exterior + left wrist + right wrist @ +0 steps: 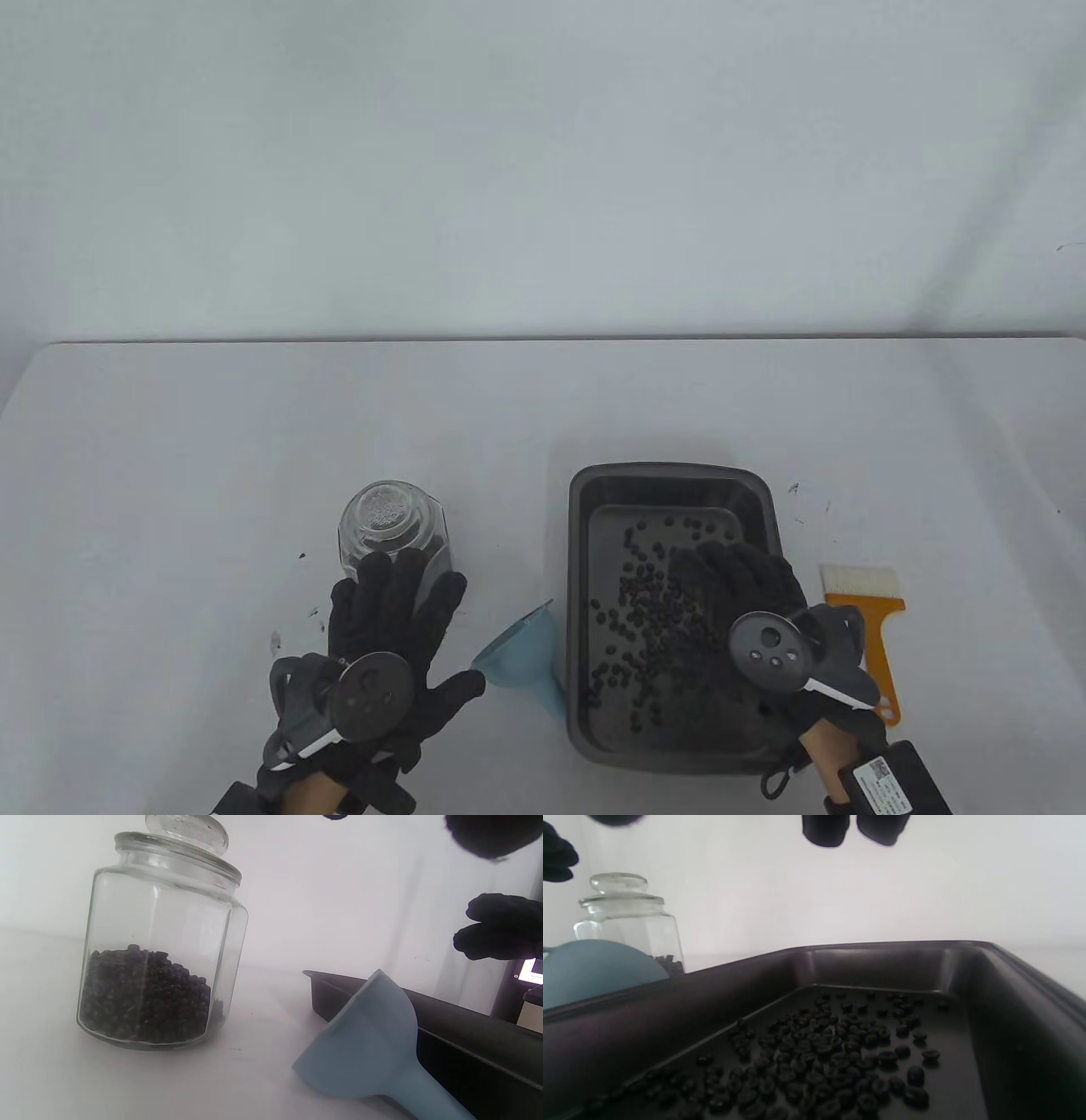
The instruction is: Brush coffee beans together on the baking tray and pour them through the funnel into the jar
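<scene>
A dark baking tray [585, 543] sits right of centre with coffee beans [640, 611] scattered over its floor, also seen in the right wrist view as beans [823, 1056] in the tray [1018, 993]. My right hand [747, 577] hovers over the tray's right half, fingers straight, holding nothing. A glass jar [394, 531] with its lid on stands to the left, part full of beans [144, 997]. My left hand [399, 603] hangs flat just in front of the jar, empty. A blue funnel [530, 654] lies on its side against the tray's left wall.
An orange-handled brush [870, 620] with white bristles lies on the table right of the tray, beside my right wrist. The white table's far edge [543, 341] meets a white wall. A dark device [899, 777] sits on my right forearm.
</scene>
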`<state>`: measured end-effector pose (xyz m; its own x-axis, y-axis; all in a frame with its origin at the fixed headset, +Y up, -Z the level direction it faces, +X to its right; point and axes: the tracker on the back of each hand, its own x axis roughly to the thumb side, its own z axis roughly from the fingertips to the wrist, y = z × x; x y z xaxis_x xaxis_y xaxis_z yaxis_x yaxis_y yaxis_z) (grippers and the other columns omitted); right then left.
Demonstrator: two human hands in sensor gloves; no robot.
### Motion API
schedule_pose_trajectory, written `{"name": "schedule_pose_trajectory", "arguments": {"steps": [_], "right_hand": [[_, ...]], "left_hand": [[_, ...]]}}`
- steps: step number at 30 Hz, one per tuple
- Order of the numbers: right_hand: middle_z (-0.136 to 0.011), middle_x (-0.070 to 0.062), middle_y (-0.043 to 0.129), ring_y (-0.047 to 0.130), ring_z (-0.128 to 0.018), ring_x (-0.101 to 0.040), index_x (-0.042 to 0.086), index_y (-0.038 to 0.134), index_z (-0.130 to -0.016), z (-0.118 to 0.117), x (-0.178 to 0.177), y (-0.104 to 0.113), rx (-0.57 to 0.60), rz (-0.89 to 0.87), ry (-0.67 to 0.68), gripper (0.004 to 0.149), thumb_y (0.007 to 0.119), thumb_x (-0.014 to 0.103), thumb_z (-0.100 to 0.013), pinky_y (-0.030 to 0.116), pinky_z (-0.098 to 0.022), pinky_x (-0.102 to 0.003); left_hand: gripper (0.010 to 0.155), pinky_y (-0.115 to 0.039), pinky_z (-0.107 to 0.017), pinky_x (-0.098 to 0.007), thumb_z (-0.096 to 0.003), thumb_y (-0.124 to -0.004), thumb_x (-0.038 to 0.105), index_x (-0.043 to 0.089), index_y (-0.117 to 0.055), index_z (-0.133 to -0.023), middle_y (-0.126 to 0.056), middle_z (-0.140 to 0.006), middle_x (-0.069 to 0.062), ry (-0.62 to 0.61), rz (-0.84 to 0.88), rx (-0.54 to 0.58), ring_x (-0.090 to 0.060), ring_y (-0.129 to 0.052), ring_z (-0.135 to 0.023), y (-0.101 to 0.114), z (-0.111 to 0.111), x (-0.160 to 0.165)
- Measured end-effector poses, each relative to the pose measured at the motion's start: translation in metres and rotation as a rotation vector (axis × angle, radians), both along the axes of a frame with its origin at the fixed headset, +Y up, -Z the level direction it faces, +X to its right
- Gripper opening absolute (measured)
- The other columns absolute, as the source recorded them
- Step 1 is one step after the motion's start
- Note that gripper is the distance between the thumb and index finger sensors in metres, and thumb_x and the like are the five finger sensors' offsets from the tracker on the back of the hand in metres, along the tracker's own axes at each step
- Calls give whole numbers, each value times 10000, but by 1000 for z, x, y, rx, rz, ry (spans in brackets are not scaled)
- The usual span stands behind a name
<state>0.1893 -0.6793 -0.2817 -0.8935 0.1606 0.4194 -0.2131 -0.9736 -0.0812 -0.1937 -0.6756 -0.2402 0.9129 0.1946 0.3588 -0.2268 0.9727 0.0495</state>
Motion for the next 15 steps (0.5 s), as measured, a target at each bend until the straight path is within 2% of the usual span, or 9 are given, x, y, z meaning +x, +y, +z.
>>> {"name": "schedule_pose_trajectory", "arguments": {"steps": [15], "right_hand": [[-1128, -129, 532, 549, -1001, -441, 378, 260, -1054, 4, 5, 6, 9, -23, -12, 803, 634, 658, -400, 441, -694, -657]], "left_hand": [[927, -307, -815, -706, -408, -585, 832, 426, -228, -1161, -189, -1264, -71, 8, 16, 25, -468, -270, -1202, 6, 3, -1]]}}
